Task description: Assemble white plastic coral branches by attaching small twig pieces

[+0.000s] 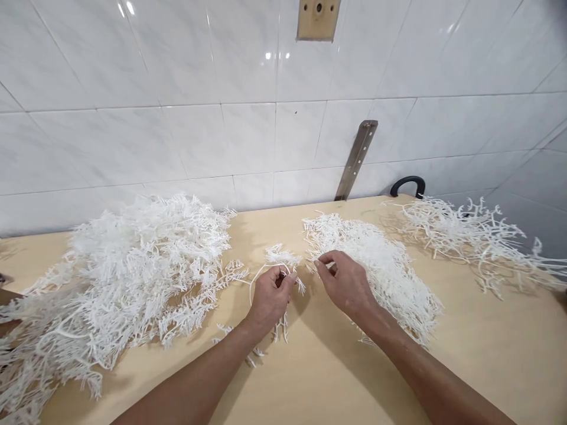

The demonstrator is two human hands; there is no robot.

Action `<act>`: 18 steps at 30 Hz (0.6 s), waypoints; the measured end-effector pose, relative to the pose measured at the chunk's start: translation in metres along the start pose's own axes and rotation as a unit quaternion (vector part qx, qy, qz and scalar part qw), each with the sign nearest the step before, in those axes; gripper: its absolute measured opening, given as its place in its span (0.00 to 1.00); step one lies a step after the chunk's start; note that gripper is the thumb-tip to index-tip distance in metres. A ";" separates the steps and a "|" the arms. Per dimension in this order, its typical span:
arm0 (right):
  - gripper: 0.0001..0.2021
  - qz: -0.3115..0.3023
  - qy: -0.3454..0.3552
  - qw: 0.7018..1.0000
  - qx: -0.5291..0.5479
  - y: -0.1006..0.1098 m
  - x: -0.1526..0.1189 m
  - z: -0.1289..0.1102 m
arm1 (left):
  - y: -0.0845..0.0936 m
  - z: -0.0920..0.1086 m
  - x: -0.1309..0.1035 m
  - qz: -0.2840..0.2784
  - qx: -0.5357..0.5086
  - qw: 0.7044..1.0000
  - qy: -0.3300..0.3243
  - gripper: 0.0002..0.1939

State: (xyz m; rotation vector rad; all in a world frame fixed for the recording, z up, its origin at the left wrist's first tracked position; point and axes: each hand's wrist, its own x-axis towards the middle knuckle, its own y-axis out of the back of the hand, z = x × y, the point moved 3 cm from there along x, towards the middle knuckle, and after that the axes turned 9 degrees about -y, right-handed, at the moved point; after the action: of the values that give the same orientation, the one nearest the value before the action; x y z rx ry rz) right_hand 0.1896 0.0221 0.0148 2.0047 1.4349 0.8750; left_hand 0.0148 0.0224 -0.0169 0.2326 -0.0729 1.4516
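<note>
Near the middle of the wooden table (310,378), my left hand (272,292) pinches a thin white branched plastic piece (283,256), whose sprigs stick out above and below the fingers. My right hand (345,280) is a little to the right, thumb and forefinger together at the left edge of a white pile of small sprigs (376,251); whatever lies between those fingertips is too small to make out. A large heap of white branched pieces (146,260) lies to the left, with strands reaching toward my left hand.
Thicker white branching stems (465,230) spread over the table's right side. Behind them stands a black curved handle (408,179). A metal strip (357,159) leans on the tiled wall (248,136). Part of another person's hand (9,313) shows at the left edge.
</note>
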 end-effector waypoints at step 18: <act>0.09 -0.211 -0.040 0.976 0.022 -0.014 -0.017 -0.019 | 0.000 0.002 0.001 -0.005 0.102 0.993 -0.060 0.11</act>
State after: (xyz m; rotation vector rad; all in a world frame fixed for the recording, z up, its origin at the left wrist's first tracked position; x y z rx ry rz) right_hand 0.1625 0.0107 0.0132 1.6494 1.7557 0.5735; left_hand 0.0146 0.0227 -0.0147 0.4863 -0.0209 1.4341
